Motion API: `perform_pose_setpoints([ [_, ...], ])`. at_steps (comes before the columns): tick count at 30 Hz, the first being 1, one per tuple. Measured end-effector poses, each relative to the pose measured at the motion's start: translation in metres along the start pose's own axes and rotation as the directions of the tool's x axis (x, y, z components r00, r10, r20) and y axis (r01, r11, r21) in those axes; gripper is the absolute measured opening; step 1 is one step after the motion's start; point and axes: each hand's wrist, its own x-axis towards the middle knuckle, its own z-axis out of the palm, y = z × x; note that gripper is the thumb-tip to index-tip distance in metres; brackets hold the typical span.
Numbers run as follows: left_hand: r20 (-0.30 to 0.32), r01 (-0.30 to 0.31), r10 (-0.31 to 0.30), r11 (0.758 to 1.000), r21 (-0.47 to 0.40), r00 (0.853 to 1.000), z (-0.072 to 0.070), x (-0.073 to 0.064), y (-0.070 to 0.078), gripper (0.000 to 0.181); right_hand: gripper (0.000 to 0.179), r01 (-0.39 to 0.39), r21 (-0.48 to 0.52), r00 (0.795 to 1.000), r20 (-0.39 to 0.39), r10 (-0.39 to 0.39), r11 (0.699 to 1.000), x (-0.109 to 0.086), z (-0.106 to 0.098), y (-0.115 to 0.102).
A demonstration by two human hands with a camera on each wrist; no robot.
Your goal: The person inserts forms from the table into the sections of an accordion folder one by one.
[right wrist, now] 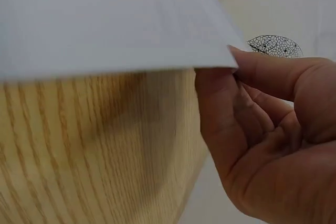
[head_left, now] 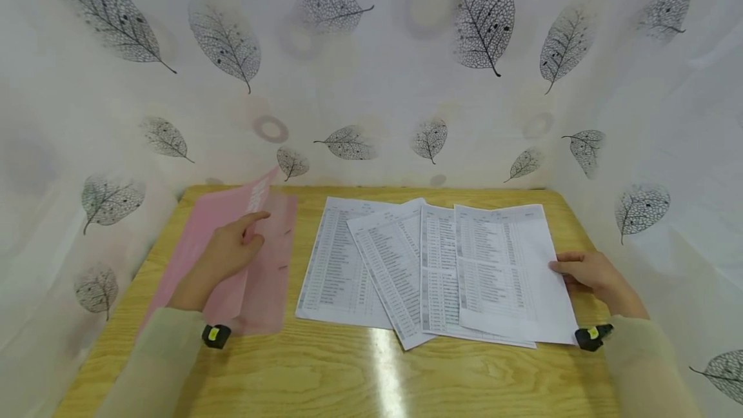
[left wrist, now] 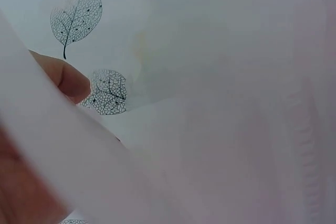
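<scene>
Thumb and index finger of the left hand (head_left: 223,255) have the raised cover of the pink folder (head_left: 200,228) between them, the flap standing up off the lower leaf. Well to the folder's right, the right hand (head_left: 594,274) pinches the edge of the outermost sheet (head_left: 545,282), thumb on top, fingers curled beneath, the margin lifted off the desk (head_left: 290,379).

Moving out from there, that sheet lies over the third sheet (head_left: 438,257), which overlaps the slanted sheet (head_left: 389,250), which in turn crosses the leftmost sheet (head_left: 339,263), the one nearest the folder but apart from it. A streak of glare runs along the desk to the folder's right, on the person's side of the papers. Beyond the folder and out to both flanks hangs a leaf-print cloth (head_left: 377,82), closing in the desk.

Hard to see now: the flap hides some left-hand fingers, and in the left wrist view a pale blur fills most of the frame. The printed rows are too small to read, the overlaps cover parts of three sheets, and the white lettering on the folder's flap is only partly visible.
</scene>
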Motion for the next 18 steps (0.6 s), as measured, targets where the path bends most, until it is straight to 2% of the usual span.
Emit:
perform_pose_setpoints([
  [4, -0.008, -0.005, 0.005, 1.000, -0.001, 1.000, -0.001, 0.000, -0.001, 0.052, 0.066, 0.042, 0.099, 0.998, 0.032, -0.046, 0.994, -0.001, 0.003, 0.000],
  [9, -0.013, -0.002, 0.002, 1.000, -0.003, 1.000, -0.002, 0.000, -0.003, 0.052, 0.071, 0.100, 0.221, 0.989, 0.083, -0.121, 0.970, 0.004, 0.012, -0.001],
  [18, -0.009, -0.007, 0.007, 1.000, -0.015, 1.000, -0.005, 0.001, -0.007, 0.051, 0.073, 0.125, 0.299, 0.978, 0.126, -0.169, 0.946, 0.006, 0.034, -0.022],
])
